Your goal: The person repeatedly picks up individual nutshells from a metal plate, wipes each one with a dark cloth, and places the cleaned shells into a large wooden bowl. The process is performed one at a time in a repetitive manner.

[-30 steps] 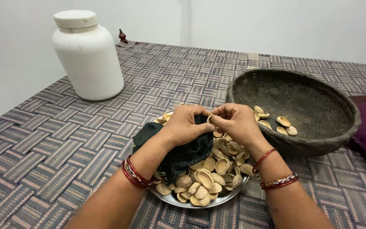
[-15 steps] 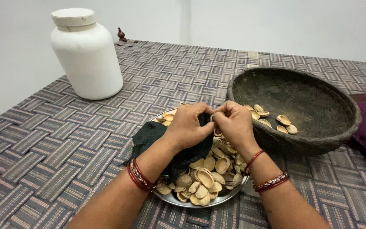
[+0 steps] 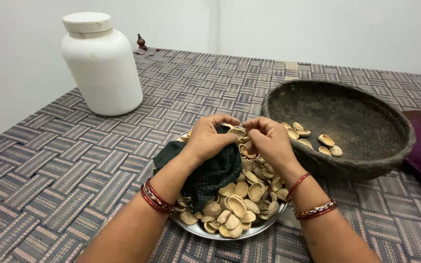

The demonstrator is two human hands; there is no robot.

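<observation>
At frame centre, the left hand [image 3: 209, 139] grips a dark green cloth [image 3: 210, 170]; the right hand [image 3: 266, 139] pinches a tan nutshell half [image 3: 238, 131], best rubbed gently.

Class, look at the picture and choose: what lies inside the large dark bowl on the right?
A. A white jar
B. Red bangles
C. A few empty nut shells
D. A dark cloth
C. A few pale nut shell halves lie in the dark bowl; the dark cloth is under the left hand, over the steel plate.
</observation>
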